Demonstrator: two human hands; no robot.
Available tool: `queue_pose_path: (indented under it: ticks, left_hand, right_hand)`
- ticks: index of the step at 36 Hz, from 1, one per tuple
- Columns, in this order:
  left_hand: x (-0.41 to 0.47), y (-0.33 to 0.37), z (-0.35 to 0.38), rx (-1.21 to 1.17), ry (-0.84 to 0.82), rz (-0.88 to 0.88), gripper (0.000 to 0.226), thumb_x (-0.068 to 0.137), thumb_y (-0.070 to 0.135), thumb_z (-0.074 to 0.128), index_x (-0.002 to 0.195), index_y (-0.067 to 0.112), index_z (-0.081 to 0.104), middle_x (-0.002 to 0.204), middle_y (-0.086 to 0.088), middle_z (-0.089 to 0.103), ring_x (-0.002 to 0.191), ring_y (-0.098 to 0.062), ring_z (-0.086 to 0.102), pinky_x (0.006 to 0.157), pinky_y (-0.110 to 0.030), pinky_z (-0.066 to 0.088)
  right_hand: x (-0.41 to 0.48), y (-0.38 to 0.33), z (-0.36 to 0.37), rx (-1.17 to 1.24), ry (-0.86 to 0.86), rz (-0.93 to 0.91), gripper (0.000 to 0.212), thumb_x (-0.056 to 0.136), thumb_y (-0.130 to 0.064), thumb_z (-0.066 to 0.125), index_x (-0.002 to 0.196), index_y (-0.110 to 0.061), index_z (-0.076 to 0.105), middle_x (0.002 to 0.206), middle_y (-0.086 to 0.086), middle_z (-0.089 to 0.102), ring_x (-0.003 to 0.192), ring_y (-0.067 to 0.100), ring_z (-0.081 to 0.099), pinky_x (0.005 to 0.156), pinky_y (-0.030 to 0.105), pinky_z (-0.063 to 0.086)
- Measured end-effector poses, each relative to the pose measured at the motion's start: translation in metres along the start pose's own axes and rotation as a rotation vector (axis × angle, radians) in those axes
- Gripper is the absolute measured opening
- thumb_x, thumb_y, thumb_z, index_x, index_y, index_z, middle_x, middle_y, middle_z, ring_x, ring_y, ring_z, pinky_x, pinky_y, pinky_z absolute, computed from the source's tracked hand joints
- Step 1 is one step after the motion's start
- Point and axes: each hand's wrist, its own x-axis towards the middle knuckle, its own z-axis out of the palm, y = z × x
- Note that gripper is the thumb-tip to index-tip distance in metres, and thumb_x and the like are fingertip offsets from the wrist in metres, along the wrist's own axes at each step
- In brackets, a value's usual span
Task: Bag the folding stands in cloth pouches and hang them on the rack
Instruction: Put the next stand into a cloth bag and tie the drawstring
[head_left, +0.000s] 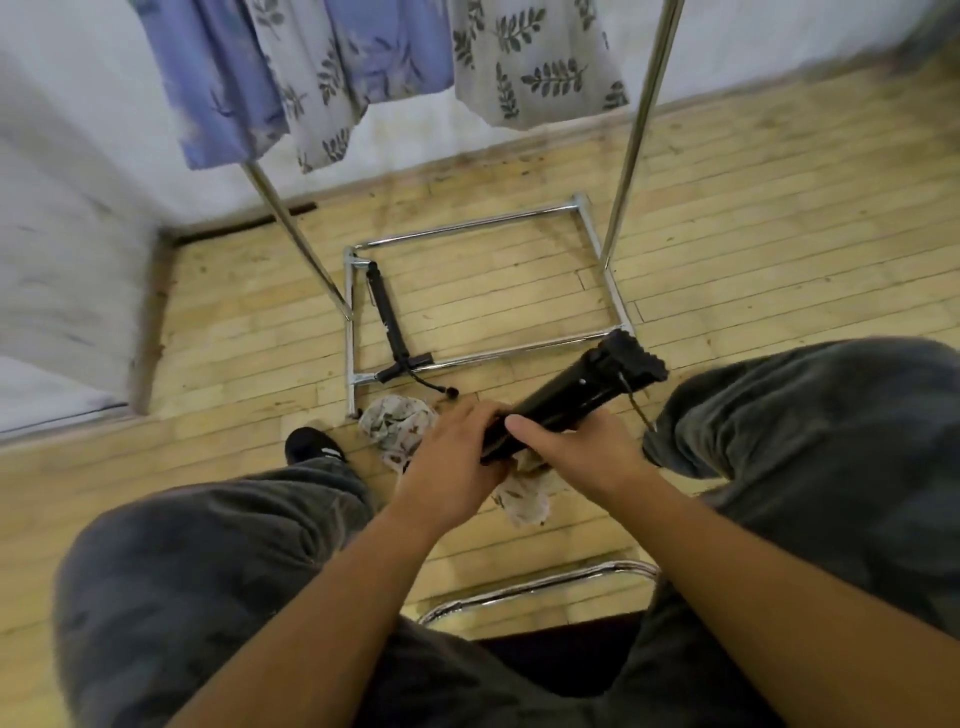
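- Fingers of the left hand (457, 457) curl over the near end of a black folding stand (571, 389), closed around it from above.
- The right hand (587, 452) grips the same tube just beside the left, its thumb laid across the top and its fingers wrapped underneath, mostly hidden.
- The folding stand is collapsed and slants up and away to the right from the hands, held above the floor between the person's knees. Its ridged black head is the far end, and a thin cord dangles from it.
- A leaf-print pouch (524, 499) of pale cloth hangs bunched directly below both hands, at the stand's near end. Whether that end is already inside it cannot be told.
- More crumpled cloth (400, 426) of the same print lies on the wooden floor (727, 234) just left of the hands. Whether it is part of the same pouch is unclear.
- A black shoe (311, 447) is planted beside that cloth.
- A second stand (387, 322), also folded, lies on the floor inside the rectangular base of the chrome rack (467, 228), its near end crossing the front bar.
- The rack's two uprights rise from the base's side bars towards the top of the view.
- Hanging pouches (535, 62), blue and grey with leaf print, hang between the uprights at the top.
- A chrome chair frame (540, 582) shows between the legs below the forearms.
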Motion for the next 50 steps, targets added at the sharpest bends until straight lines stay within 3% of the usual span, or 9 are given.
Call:
queue_pose_path:
  ticks: [6,9,12,17,19,25,32,39,50]
  left_hand:
    - [-0.025,-0.002,-0.004,-0.064,0.07,-0.165,0.061,0.084,0.043,0.079,0.136,0.041,0.046,0.134,0.014,0.05,0.127,-0.01,0.043,0.108,-0.032,0.04]
    - [-0.031,-0.009,-0.008,-0.093,0.105,-0.336,0.069,0.088,0.034,0.077,0.146,0.03,0.041,0.149,0.002,0.038,0.141,-0.019,0.029,0.116,-0.032,0.027]
    - [-0.036,-0.015,-0.009,-0.121,0.276,-0.502,0.067,0.088,0.029,0.075,0.146,0.023,0.041,0.151,-0.002,0.035,0.145,-0.025,0.026,0.122,-0.044,0.028]
    - [-0.036,-0.016,-0.013,-0.366,0.03,-0.745,0.013,0.099,0.024,0.06,0.109,0.016,0.061,0.104,-0.007,0.069,0.086,-0.023,0.064,0.078,-0.038,0.056]
    - [-0.04,-0.006,-0.01,-0.456,-0.164,-0.82,0.013,0.102,0.035,0.056,0.105,0.023,0.06,0.108,0.0,0.069,0.091,-0.018,0.067,0.077,-0.034,0.053]
    - [-0.034,0.019,0.0,-0.707,-0.141,-0.686,0.025,0.099,0.06,0.054,0.116,0.042,0.057,0.119,0.018,0.058,0.114,-0.012,0.057,0.106,-0.041,0.049]
    - [-0.036,0.031,-0.001,-0.7,-0.082,-0.546,0.037,0.101,0.056,0.051,0.13,0.035,0.057,0.12,0.018,0.061,0.104,0.004,0.057,0.078,-0.019,0.047]
    - [-0.034,0.023,-0.003,-0.606,-0.064,-0.615,0.023,0.101,0.033,0.062,0.123,0.027,0.065,0.11,0.007,0.07,0.098,-0.01,0.066,0.082,-0.028,0.055]
    - [-0.031,0.003,-0.008,-0.835,0.178,-0.963,0.019,0.101,0.035,0.062,0.097,0.017,0.068,0.099,-0.009,0.066,0.087,-0.023,0.063,0.082,-0.041,0.062]
  right_hand:
    - [-0.023,0.003,-0.011,0.225,0.057,0.006,0.01,0.09,-0.026,0.078,0.093,-0.03,0.069,0.093,-0.014,0.072,0.079,-0.011,0.067,0.065,0.007,0.051]
    - [-0.031,0.005,-0.017,0.362,0.098,0.071,0.009,0.09,-0.028,0.077,0.093,-0.03,0.069,0.096,-0.01,0.075,0.096,0.006,0.07,0.094,0.033,0.057]
    - [-0.034,0.005,-0.021,0.484,0.126,0.103,0.012,0.09,-0.03,0.077,0.099,-0.027,0.069,0.103,-0.003,0.076,0.098,0.013,0.072,0.088,0.039,0.06]
    - [-0.035,0.002,-0.026,0.687,0.111,0.148,0.024,0.091,-0.029,0.075,0.111,-0.023,0.063,0.114,0.01,0.075,0.102,0.029,0.075,0.091,0.048,0.06]
    - [-0.034,0.003,-0.027,0.751,0.099,0.167,0.039,0.087,-0.032,0.078,0.121,-0.019,0.063,0.116,0.013,0.075,0.102,0.031,0.075,0.096,0.052,0.058]
    - [-0.032,0.006,-0.029,0.85,-0.031,0.215,0.057,0.09,-0.043,0.071,0.134,-0.009,0.06,0.123,0.021,0.072,0.112,0.037,0.071,0.104,0.052,0.052]
    - [-0.035,0.005,-0.024,0.841,-0.216,0.218,0.056,0.099,-0.051,0.055,0.139,-0.012,0.06,0.11,0.019,0.074,0.117,0.035,0.069,0.111,0.05,0.046]
    - [-0.036,0.006,-0.023,0.834,-0.301,0.219,0.05,0.102,-0.052,0.048,0.139,-0.021,0.059,0.132,0.024,0.066,0.127,0.035,0.062,0.116,0.054,0.039]
    - [-0.029,0.009,-0.029,0.968,-0.278,0.209,0.053,0.097,-0.058,0.051,0.131,-0.022,0.07,0.102,0.011,0.075,0.107,0.027,0.072,0.109,0.058,0.045]
